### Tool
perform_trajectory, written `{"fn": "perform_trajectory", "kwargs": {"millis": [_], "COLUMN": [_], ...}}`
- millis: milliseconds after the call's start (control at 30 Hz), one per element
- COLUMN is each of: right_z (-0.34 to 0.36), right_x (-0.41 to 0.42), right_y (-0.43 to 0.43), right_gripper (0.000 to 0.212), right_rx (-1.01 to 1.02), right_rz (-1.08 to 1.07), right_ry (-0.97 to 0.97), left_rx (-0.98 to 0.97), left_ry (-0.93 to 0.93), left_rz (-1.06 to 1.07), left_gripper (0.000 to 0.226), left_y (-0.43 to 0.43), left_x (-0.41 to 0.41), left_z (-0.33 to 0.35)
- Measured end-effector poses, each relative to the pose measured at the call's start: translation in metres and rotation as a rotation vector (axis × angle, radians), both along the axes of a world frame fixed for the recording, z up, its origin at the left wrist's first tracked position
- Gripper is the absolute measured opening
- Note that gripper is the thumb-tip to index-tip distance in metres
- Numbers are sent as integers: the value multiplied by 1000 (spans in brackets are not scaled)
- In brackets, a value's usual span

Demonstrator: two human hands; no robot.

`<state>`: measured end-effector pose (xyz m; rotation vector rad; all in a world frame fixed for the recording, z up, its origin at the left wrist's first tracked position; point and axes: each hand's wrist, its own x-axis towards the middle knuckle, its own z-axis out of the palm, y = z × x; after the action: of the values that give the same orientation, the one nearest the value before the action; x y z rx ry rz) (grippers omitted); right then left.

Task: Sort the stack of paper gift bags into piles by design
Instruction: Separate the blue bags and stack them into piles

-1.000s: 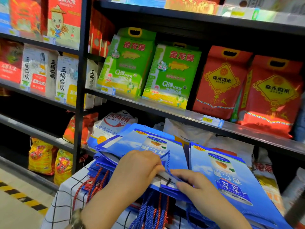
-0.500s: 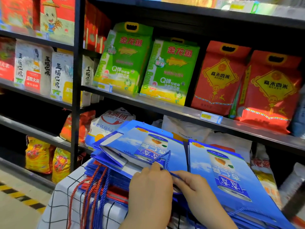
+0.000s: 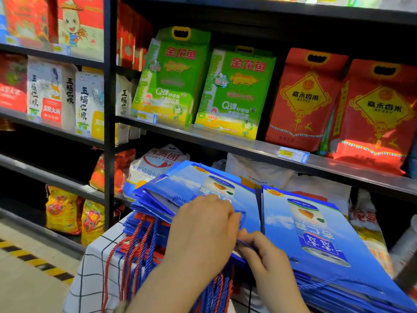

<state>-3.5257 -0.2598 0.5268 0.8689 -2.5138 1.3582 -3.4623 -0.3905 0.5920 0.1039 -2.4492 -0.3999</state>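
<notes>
The step in hand looks like peeling the top bag [image 3: 191,186] off the stack [image 3: 144,213] so it can join the matching pile [image 3: 316,233] just to its right. To do it well, I would part only 1 bag at its near edge and check that its cord [image 3: 243,216] is free of the red and blue cords [image 3: 140,249] hanging over the desk [image 3: 94,263] front. Then I would lift it flat across rather than drag it, since glossy folded paper creases and a neighbour may come along. The left hand [image 3: 203,231] lies on the bag with fingers curled down at its near edge, apparently pinching it. The right hand [image 3: 264,256] pinches the same edge between thumb and forefinger, and the 2 hands touch. The bag is folded flat, glossy blue with sky, white cloud and a printed can, the same design as the pile's top. Red edges show lower in the stack, so another design probably waits there. The stack sits on the desk's checked cloth, before a shelf [image 3: 259,146] of rice bags.
</notes>
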Motion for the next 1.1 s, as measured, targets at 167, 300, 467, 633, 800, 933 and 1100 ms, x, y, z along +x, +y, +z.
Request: {"fn": "perform_trajectory", "kwargs": {"millis": [167,300,467,633,800,933,1100], "right_z": [-4,-10,-11,25,61,51,53], "right_x": [2,3,3,11,-30,-60,-59], "right_y": [0,1,2,10,19,4,-11], "right_gripper": [36,36,33,25,18,24,36], "right_rx": [0,-30,4,-74,-145,400,359], "right_rz": [-29,23,45,189,-225,-269,-294], "right_ry": [12,-29,-12,-218,-77,-209,-57], "left_rx": [22,76,538,637,592,122,304], "left_ry": [-508,-462,-281,-89,50,-387,-535], "left_rz": [-110,-48,-36,-195,-108,290,164], "left_gripper": [33,25,32,32,24,28,32], "left_y": [-1,-7,-18,-21,-55,-105,-119], "left_x": [-34,-39,-41,-27,-14,-34,-47], "left_z": [-5,-16,-32,-21,21,20,2]}}
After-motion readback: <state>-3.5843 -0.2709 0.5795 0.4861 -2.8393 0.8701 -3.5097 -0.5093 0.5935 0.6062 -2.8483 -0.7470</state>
